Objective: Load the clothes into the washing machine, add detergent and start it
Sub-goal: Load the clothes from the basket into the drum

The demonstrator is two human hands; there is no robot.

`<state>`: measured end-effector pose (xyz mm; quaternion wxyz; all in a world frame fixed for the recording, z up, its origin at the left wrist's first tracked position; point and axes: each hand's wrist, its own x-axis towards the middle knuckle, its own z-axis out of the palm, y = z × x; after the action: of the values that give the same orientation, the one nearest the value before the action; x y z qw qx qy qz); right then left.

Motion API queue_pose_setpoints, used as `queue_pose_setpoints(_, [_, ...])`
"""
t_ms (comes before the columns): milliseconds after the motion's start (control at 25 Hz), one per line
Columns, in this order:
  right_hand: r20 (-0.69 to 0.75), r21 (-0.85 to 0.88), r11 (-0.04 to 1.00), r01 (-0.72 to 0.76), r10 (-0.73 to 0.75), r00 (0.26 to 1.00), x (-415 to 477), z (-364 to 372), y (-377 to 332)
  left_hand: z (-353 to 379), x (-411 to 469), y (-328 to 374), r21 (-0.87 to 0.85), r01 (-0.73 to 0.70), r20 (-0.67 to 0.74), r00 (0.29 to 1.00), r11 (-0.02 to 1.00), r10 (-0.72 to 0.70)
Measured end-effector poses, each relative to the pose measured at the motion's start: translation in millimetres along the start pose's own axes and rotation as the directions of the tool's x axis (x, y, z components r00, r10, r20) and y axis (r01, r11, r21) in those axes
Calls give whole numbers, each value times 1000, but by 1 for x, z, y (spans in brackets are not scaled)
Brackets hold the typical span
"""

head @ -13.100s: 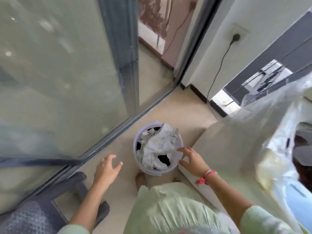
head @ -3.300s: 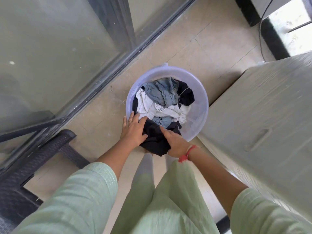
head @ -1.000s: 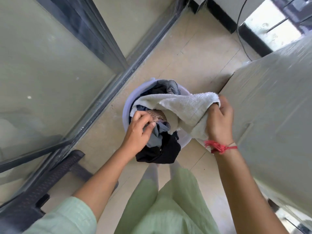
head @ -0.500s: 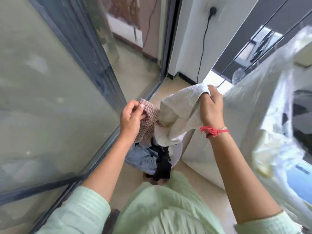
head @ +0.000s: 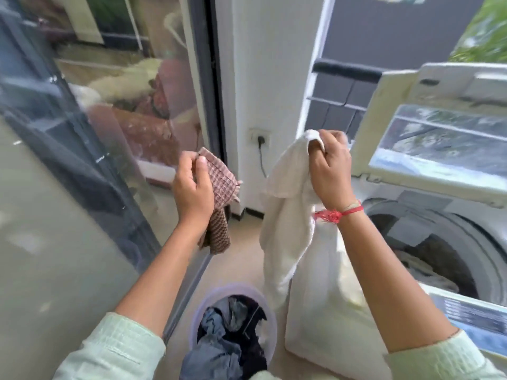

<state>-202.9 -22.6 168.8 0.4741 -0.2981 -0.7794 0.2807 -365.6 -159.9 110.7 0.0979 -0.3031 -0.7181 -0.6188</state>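
Observation:
My left hand point(head: 192, 190) grips a small brown checked cloth point(head: 219, 207) that hangs at chest height. Held up beside it, my right hand point(head: 329, 171) is closed on the top corner of a white towel point(head: 285, 215), which dangles down over the basket. The lilac laundry basket point(head: 267, 338) stands on the floor below, with blue and dark clothes point(head: 222, 341) still in it. At the right is the top-loading washing machine point(head: 315, 325), its lid point(head: 439, 138) raised and its dark drum point(head: 444, 259) showing.
A glass sliding door point(head: 68, 215) runs along the left. A white wall point(head: 263, 78) with a socket point(head: 260, 137) and a plugged-in black cable stands straight ahead. The control panel point(head: 472, 319) lies at the machine's front edge.
Both hands have lifted the two cloths higher, clear of the basket, and moved apart. The view has tipped up, so the open machine is now seen.

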Motion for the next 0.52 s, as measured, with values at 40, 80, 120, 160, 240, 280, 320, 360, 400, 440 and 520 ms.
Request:
queue_pose_setpoints(40, [-45, 16, 1000, 12, -11, 999, 10, -14, -2, 11, 5, 16, -14, -35, 3, 999, 999, 35])
queue_pose_setpoints(80, [-84, 25, 999, 38, -35, 996, 19, -28, -5, 23, 8, 31, -31, -78, 24, 997, 996, 79])
queue_pose_setpoints(120, [-127, 24, 997, 76, -73, 989, 29, -46, -6, 37, 9, 48, -56, -126, 57, 990, 990, 129])
queue_pose_setpoints(160, [-164, 16, 993, 120, -116, 980, 36, -63, -8, 50, 8, 63, -79, -169, 98, 979, 982, 176])
queue_pose_setpoints(240, [-249, -112, 958, 263, -283, 926, 47, -97, -6, 78, 2, 94, -120, -242, 163, 952, 963, 259])
queue_pose_setpoints(280, [-280, -277, 903, 329, -403, 871, 51, -113, -2, 93, -3, 108, -136, -280, 186, 935, 950, 302])
queue_pose_setpoints(320, [-286, -459, 811, 364, -522, 803, 55, -133, 6, 110, -11, 122, -158, -320, 209, 914, 934, 349])
queue_pose_setpoints(360, [-268, -594, 705, 388, -627, 731, 59, -151, 16, 126, -19, 135, -173, -369, 241, 883, 913, 402])
queue_pose_setpoints(400, [-237, -677, 611, 411, -710, 663, 62, -169, 27, 143, -27, 147, -169, -436, 281, 839, 884, 467])
queue_pose_setpoints(440, [-212, -721, 532, 444, -780, 589, 66, -189, 42, 163, -36, 160, -141, -505, 325, 789, 852, 522])
queue_pose_setpoints(520, [-157, -753, 422, 506, -861, 483, 77, -228, 69, 208, -53, 187, -82, -612, 378, 711, 787, 593])
